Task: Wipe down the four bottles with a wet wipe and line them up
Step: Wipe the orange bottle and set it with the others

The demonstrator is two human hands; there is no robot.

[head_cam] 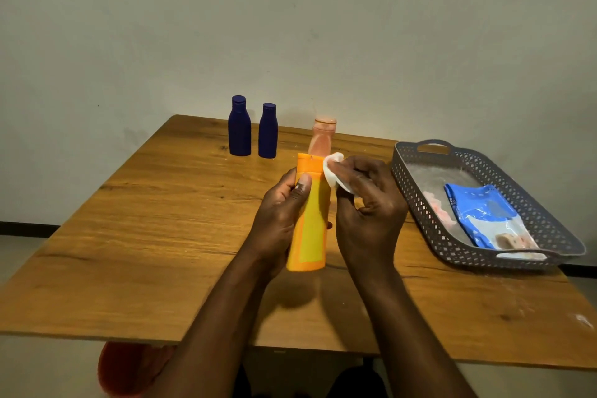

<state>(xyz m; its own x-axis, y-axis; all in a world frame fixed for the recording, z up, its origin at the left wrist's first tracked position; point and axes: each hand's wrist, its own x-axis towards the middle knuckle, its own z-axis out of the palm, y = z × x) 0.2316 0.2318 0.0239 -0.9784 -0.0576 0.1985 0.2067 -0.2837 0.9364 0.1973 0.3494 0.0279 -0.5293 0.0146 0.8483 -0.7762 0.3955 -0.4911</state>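
The left hand (277, 220) is wrapped tight around the yellow bottle (310, 220), thumb on the front, near the cap. The bottle stands up, lifted a little above the table (129, 236). The right hand (368, 213) pinches a white wipe (332, 171) in its fingers and presses it on the bottle's top right side — just by the cap. At the back of the table stand two blue bottles (239, 129) side by side, and a pink bottle (321, 137) is right behind the yellow one. On the right sits a grey tray (484, 258) — a blue pack (478, 213) lies in it.
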